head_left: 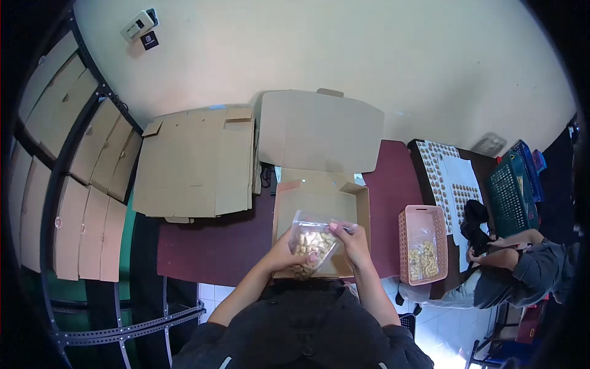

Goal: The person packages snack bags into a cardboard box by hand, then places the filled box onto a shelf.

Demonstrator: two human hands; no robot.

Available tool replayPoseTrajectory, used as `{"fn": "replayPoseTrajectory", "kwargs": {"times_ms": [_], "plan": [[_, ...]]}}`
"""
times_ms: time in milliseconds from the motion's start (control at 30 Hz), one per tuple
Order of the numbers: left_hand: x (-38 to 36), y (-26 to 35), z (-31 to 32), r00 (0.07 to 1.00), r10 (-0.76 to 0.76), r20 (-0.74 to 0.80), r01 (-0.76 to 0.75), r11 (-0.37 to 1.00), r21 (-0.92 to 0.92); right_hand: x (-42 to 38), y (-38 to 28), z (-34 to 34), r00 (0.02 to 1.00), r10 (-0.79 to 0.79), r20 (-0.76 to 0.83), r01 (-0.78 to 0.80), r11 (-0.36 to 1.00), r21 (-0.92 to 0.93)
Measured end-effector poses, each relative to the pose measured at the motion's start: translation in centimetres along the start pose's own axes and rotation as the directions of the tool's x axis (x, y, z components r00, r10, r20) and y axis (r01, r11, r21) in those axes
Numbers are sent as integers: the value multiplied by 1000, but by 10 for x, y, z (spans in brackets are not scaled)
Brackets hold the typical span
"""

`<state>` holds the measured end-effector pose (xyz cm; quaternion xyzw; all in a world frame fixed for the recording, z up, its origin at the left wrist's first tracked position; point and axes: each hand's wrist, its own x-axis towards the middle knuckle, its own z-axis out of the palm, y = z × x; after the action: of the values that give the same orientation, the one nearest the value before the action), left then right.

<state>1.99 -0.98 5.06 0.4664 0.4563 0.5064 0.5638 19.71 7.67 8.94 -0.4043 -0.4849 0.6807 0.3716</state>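
Observation:
A clear plastic pouch (314,238) with pale, nut-like pieces inside is held up in front of me. My left hand (284,253) grips its left side and lower part, thumb across the front. The pouch's upper right corner is pinched in my right hand (350,240). Directly beneath both hands stands an open cardboard box (364,212), its lid (322,132) raised against the wall. The pouch and my hands hide part of the box's floor.
Flattened cardboard (196,163) is stacked left of the box. A pink basket (423,212) holding similar pouches stands right. Farther right are sticker sheets (452,178), a green crate (513,194) and a seated person (522,264). Shelves of boxes (86,234) line the left.

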Motion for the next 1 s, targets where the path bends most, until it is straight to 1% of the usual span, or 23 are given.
{"fn": "replayPoseTrajectory", "kwargs": {"times_ms": [67, 100, 133, 200, 233, 267, 300, 333, 400, 433, 467, 500, 533, 567, 600, 667, 767, 833, 900, 933, 967, 1000], "plan": [[5, -5, -4, 995, -1, -105, -14, 989, -145, -4, -2, 3, 998, -1, 65, 11, 989, -147], [4, 17, 3, 970, -44, -238, 18, 994, -108, -5, 3, 4, 996, 48, 70, -34, 982, -184], [6, 16, 3, 976, -43, -212, 19, 993, -113, -8, 1, 7, 998, 41, 45, -32, 982, -187], [10, 13, -6, 952, -14, -306, 19, 1000, 11, -11, -6, 11, 994, 5, 107, 25, 961, -277], [10, 14, -7, 957, -13, -291, 23, 999, 34, -10, -6, 9, 997, -4, 80, 27, 959, -282], [9, 17, -8, 961, -11, -277, 28, 998, 58, -8, -5, 6, 987, 34, 158, 7, 968, -249], [9, 16, -7, 962, 14, -272, -17, 1000, -6, -6, -4, 3, 969, 68, 238, -15, 976, -216], [8, 13, -11, 969, 15, -247, -18, 1000, -8, -6, -2, 2, 975, 59, 213, -12, 976, -215], [7, 6, -22, 981, 10, -192, 5, 997, 77, -4, 1, -4, 936, 83, 342, -23, 984, -178], [6, 7, -23, 985, 15, -170, -3, 997, 75, -3, 2, -9, 902, 158, 401, -87, 978, -191], [4, 9, -24, 992, -23, -126, 22, 1000, -14, -2, 3, -11, 911, 149, 385, -78, 978, -194], [3, 11, -24, 995, -57, -81, 49, 994, -99, -2, 6, -11, 899, 134, 418, -67, 983, -170], [3, 13, -23, 996, -51, -69, 44, 994, -97, -1, 8, -12, 883, 120, 454, -60, 988, -144], [2, 14, -22, 992, -98, -77, 88, 988, -124, 1, 10, -14, 869, 149, 471, -84, 984, -156], [1, 13, -22, 986, -141, -87, 127, 981, -150, 1, 10, -14, 873, 142, 467, -77, 985, -155], [0, 7, -26, 988, -127, -85, 115, 985, -129, 1, 10, -13, 871, 161, 465, -105, 984, -145], [-3, 5, -31, 992, -115, -54, 104, 979, -176, 2, 11, -19, 855, 185, 484, -120, 980, -161], [-5, 5, -34, 994, -102, 43, 111, 945, -308, 2, 3, -19, 842, 199, 501, -129, 977, -171], [-5, 10, -31, 995, -100, 24, 103, 954, -280, -1, -8, -18, 834, 140, 533, -105, 990, -95], [-5, 13, -28, 995, -97, 12, 97, 963, -253, -3, -8, -16, 832, 140, 537, -105, 990, -95], [-5, 14, -27, 995, -91, -45, 79, 973, -215, -4, -6, -14, 900, 76, 430, -8, 988, -157], [-5, 12, -27, 995, -91, -46, 79, 974, -213, -6, -6, -13, 948, -1, 320, 78, 970, -228]]}}
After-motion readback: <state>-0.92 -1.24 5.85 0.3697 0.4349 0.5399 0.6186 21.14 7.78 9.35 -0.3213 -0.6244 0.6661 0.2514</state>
